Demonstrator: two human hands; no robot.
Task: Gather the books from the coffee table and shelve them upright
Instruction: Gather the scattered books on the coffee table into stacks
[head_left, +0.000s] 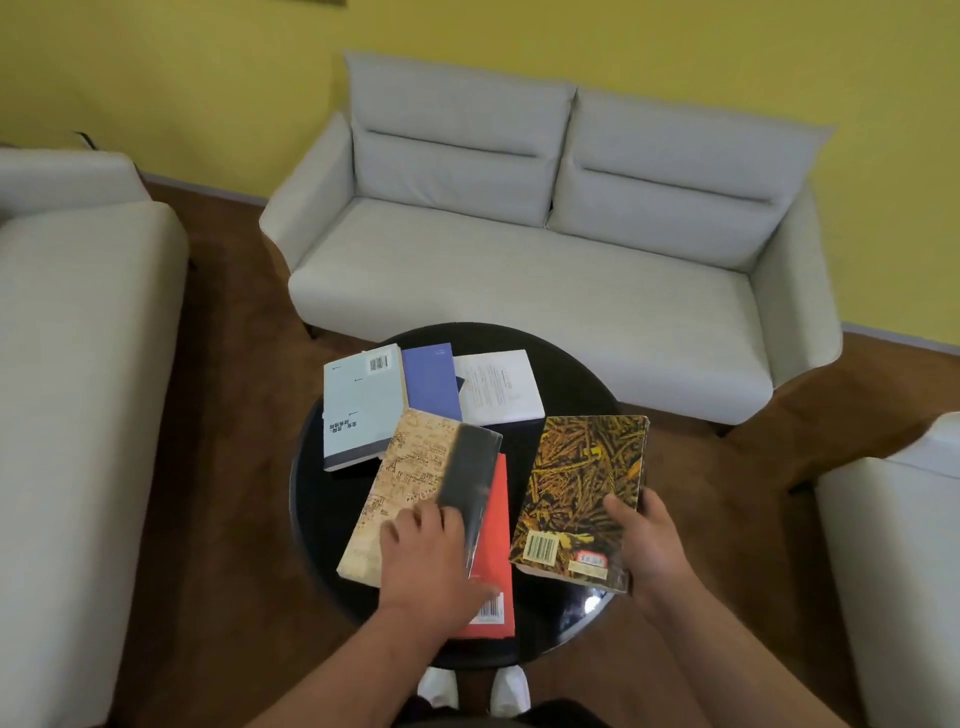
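— Two white shoes (475, 688) are showing right at the bottom, toes under the round black coffee table (311, 499); the person is standing over it with both arms out.

— How far is the gathering getting, would you say?

— Barely starting, as I'm judging it. The right hand (647, 540) is closing on the near right corner of the yellow-and-black patterned book (582, 493), thumb on the cover and fingers underneath, and the book is tilting up rather than lying flat.

— And the other hand?

— The left hand (426, 551) is lying palm down on the map-covered book (410, 488). It's blurring, so I cannot tell whether it's gripping or only pressing.

— What's sitting under that one?

— The red book (496, 540), partly covered. Farther back, the pale blue book (358, 405), the purple book (431, 384) and the white book (501, 387) are lying flat, edges overlapping, nobody touching them.

— So six in all?

— Six I'm counting, all over the table. No shelf is showing anywhere, only the grey sofa (519, 249) and yellow wall (208, 78), so all the shelving is looking undone.
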